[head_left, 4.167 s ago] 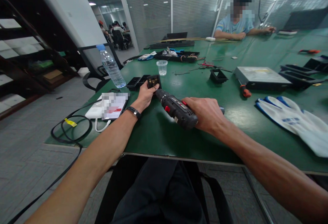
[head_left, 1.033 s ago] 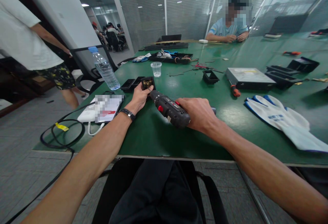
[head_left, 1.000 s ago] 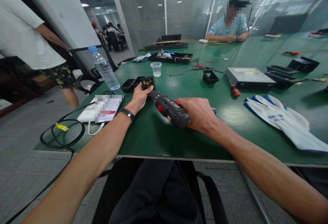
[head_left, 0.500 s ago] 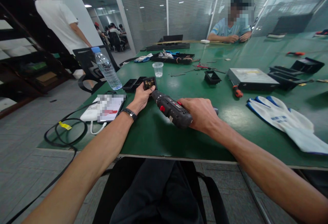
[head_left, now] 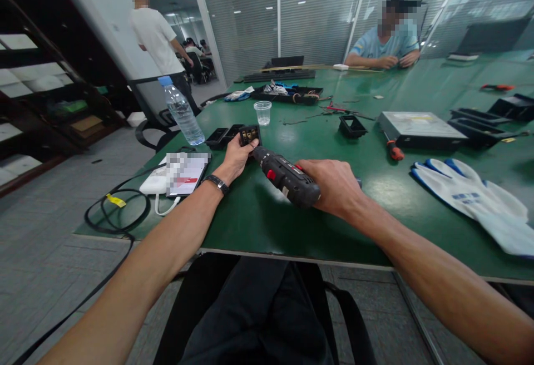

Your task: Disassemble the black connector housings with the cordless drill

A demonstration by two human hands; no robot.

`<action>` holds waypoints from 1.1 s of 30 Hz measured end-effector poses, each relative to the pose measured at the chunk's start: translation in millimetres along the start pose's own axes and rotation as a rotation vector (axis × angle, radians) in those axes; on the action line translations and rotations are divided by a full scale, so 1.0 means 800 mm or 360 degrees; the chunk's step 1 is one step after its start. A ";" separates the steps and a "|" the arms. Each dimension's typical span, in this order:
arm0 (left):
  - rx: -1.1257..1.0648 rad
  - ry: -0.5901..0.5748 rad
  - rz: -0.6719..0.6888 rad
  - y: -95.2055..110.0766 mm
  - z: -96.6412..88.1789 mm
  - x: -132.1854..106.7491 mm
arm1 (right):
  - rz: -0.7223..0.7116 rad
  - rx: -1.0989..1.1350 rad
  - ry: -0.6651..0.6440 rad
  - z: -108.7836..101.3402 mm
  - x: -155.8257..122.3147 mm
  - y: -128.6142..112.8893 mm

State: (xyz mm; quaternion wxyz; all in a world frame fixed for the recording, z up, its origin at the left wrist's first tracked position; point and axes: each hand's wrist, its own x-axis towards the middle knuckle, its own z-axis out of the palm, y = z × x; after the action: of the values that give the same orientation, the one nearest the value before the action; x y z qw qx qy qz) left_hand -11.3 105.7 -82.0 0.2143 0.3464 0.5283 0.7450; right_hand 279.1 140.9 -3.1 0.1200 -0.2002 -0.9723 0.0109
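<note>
My left hand grips a small black box-shaped part with brass contacts inside, propped on the green table. My right hand is wrapped round a black electric screwdriver with red buttons. Its tip points left into the part, right at my left thumb. Two similar black parts lie just left of the held one.
A water bottle, a phone on a white power bank, a plastic cup, a black tray part, a metal drive, a red-handled screwdriver and white gloves lie around. One person sits across; another stands far left.
My hands, the part and the screwdriver hold the same pose. A person in a white shirt has walked from close at the left to farther back by the chair.
</note>
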 end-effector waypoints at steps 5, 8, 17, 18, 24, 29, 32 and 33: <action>0.0019 0.0005 0.0023 -0.002 -0.001 0.002 | 0.0005 -0.0020 0.0020 0.000 0.000 0.000; 0.0033 0.0005 0.0039 -0.001 -0.001 0.001 | 0.0005 -0.0013 0.0017 -0.002 -0.001 0.000; 0.0053 -0.0024 0.0056 0.002 0.004 -0.003 | 0.0015 0.0022 0.0032 -0.006 -0.002 0.005; 0.0056 -0.0023 0.0056 0.003 0.004 -0.003 | 0.0009 0.0030 0.0037 -0.006 -0.002 0.005; 0.0068 -0.0026 0.0058 0.003 0.004 -0.003 | 0.0025 0.0039 0.0047 -0.007 -0.002 0.004; 0.0046 -0.0015 0.0040 0.001 0.003 -0.002 | 0.0014 0.0020 0.0052 -0.006 -0.003 0.003; 0.0047 -0.0015 0.0037 0.000 0.003 -0.001 | 0.0016 -0.0002 0.0037 -0.006 -0.002 0.001; 0.0049 -0.0013 0.0042 0.000 0.003 -0.001 | 0.0019 -0.0013 0.0025 -0.006 -0.002 0.001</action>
State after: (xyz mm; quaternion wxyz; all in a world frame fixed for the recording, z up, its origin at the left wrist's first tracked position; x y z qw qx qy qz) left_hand -9.1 106.6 -81.8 0.2012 0.3597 0.5340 0.7382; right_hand 282.2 140.8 1.3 0.1269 -0.2066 -0.9701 0.0062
